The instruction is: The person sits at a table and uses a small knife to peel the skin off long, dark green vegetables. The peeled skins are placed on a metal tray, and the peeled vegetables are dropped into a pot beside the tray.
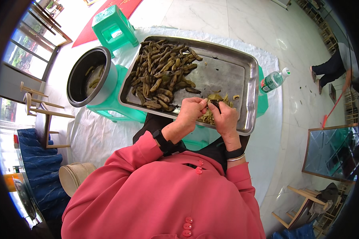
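Both of my hands meet over the near right part of a steel tray (221,67). My left hand (191,112) has its thumb and fingertips pinched together at one end of a dark pod (215,103). My right hand (226,119) grips that pod between thumb and fingers. Whether the left fingertips hold part of it cannot be told. Beneath the hands lies a pile of yellow-green peeled scraps (208,117). A large heap of brown, withered bean pods (164,71) fills the tray's left half. A dark pot (103,86) at the left has a few green pieces inside.
Green plastic stools (122,110) stand under the pot and tray, and another (115,28) stands behind. A plastic bottle (272,81) is right of the tray. White sheeting (89,134) covers the floor. A beige bucket (74,177) stands at left. A person (332,67) is at far right.
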{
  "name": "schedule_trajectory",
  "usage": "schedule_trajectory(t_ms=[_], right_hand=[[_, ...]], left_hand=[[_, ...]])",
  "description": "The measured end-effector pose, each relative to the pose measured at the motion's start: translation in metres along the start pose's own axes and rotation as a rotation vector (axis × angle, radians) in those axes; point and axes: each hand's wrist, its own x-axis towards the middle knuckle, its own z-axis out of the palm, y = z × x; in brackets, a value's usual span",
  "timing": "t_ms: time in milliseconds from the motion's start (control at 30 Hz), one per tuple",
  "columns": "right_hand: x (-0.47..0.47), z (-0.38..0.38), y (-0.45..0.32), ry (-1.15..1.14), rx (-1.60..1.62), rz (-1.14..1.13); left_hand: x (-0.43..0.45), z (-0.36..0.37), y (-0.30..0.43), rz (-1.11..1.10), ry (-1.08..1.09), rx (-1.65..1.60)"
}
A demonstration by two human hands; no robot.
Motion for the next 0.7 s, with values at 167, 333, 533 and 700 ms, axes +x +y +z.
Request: schedule_trajectory(t_ms=[167,333,533,700], right_hand=[[-0.0011,0.0039,-0.0019,0.070,0.036,-0.010],[0.0004,-0.0003,-0.0009,0.048,0.050,-0.026],[0.0010,-0.0015,0.0003,0.035,0.036,-0.015],[0.0026,-0.0009,0.0007,0.037,-0.026,-0.036]], left_hand=[[0.0050,0.0047,-0.0036,0.017,0.056,0.024],[0.0050,0.0014,-0.0043,0.053,0.018,0.052],[0.0015,0.0054,-0.0019,0.080,0.036,0.085],[0.0016,0.0052,-0.0016,0.093,0.047,0.094]])
